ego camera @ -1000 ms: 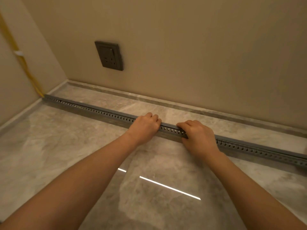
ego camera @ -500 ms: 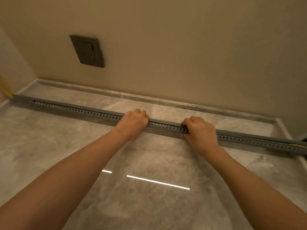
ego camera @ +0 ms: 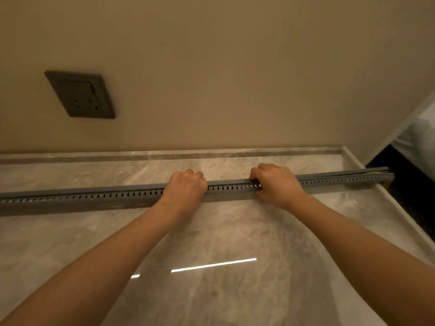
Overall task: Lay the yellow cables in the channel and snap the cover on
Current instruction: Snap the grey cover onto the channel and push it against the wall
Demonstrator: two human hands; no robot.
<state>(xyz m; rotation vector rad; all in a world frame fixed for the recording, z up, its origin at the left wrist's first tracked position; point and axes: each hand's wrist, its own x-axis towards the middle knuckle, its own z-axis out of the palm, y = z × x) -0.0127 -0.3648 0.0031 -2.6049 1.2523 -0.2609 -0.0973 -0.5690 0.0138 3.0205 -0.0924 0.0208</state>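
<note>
A long grey slotted cable channel (ego camera: 94,196) lies across the marble surface, running from the left edge to the right rim. A grey cover strip (ego camera: 329,177) sits along its top. My left hand (ego camera: 186,188) is curled over the channel near the middle, fingers closed on its top. My right hand (ego camera: 275,183) grips it a short way to the right in the same way. A sliver of yellow cable (ego camera: 374,172) shows at the channel's right end where the cover stands slightly raised; the rest of the cables are hidden inside.
A dark wall socket (ego camera: 81,95) is set in the beige wall at upper left. The marble surface (ego camera: 211,231) has a raised rim at the back and right. Beyond the right rim is a dark gap with something white (ego camera: 421,140).
The view has swung to the right, so the channel's right end now shows and the left corner is gone. Both hands have shifted rightward along the channel, still gripping it.
</note>
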